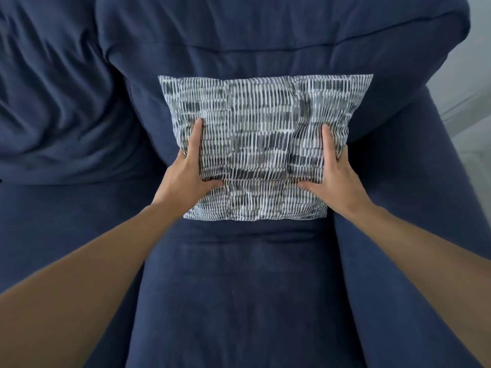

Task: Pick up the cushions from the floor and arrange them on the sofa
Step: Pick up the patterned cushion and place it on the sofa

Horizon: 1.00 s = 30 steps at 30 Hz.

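Note:
A grey-and-white patterned cushion [261, 134] leans against the back cushion of the dark blue sofa [239, 288], its lower edge resting on the seat. My left hand [187, 170] grips its lower left side, thumb on the front and fingers tucked behind. On the lower right side my right hand [332, 172] holds it the same way. Both forearms reach in from the bottom corners of the head view.
The sofa's right armrest [414, 208] runs down the right side. A second blue back cushion [53, 88], creased, fills the left. A strip of pale floor [475, 83] shows at the far right edge.

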Each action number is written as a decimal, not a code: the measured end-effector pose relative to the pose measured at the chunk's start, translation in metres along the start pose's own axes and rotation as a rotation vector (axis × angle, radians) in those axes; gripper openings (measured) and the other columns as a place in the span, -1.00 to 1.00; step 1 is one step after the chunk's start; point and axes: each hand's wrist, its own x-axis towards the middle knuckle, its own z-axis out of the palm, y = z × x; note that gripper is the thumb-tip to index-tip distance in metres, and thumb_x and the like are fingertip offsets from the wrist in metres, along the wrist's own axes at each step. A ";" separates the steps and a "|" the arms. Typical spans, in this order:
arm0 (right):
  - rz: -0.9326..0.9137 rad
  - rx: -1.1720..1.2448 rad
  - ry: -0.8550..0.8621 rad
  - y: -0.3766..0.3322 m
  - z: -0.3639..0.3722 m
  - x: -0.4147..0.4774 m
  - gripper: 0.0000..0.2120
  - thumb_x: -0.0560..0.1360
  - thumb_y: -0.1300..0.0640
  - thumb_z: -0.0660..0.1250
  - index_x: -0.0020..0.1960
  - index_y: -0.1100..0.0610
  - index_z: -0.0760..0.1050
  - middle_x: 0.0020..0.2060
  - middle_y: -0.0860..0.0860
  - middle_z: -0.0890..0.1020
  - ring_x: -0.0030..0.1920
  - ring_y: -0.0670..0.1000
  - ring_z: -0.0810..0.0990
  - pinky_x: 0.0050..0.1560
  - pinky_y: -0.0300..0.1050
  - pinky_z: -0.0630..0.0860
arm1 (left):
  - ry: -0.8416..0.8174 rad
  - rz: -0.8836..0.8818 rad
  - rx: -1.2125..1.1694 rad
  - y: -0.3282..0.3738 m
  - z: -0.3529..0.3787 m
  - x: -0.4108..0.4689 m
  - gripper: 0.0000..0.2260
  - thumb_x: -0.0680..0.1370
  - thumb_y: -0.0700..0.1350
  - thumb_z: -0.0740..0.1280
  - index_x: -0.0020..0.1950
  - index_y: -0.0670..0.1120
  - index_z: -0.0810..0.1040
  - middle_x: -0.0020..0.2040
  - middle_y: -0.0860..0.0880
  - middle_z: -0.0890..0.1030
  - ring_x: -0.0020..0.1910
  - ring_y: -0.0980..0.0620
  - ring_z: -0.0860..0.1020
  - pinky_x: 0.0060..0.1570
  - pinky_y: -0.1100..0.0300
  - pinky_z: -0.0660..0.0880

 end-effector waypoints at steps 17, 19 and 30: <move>0.157 -0.065 -0.268 -0.014 -0.059 -0.022 0.17 0.45 -0.09 0.53 0.57 -0.25 -0.40 0.48 0.29 0.17 0.34 0.27 0.41 0.23 0.20 0.48 | -0.320 -0.259 0.209 0.024 -0.052 -0.033 0.19 0.42 0.20 0.55 0.57 0.28 -0.43 0.63 -0.29 0.03 0.29 -0.29 0.52 0.24 -0.11 0.50; 0.167 -0.068 -0.277 -0.034 -0.082 -0.042 0.14 0.45 -0.12 0.51 0.59 -0.24 -0.37 0.56 0.28 0.05 0.52 0.27 0.22 0.34 0.27 0.39 | -0.325 -0.256 0.220 0.034 -0.077 -0.056 0.18 0.40 0.25 0.53 0.59 0.24 -0.41 0.66 -0.24 -0.07 0.51 -0.27 0.33 0.34 -0.13 0.42; 0.168 -0.068 -0.156 -0.187 -0.198 -0.200 0.12 0.42 -0.32 0.43 0.62 -0.16 -0.33 0.64 0.18 -0.18 0.63 0.14 -0.13 0.43 0.31 0.26 | -0.230 -0.206 0.200 0.095 -0.220 -0.231 0.12 0.38 0.40 0.45 0.66 0.11 -0.21 0.69 -0.08 -0.10 0.65 -0.08 0.02 0.48 -0.19 0.29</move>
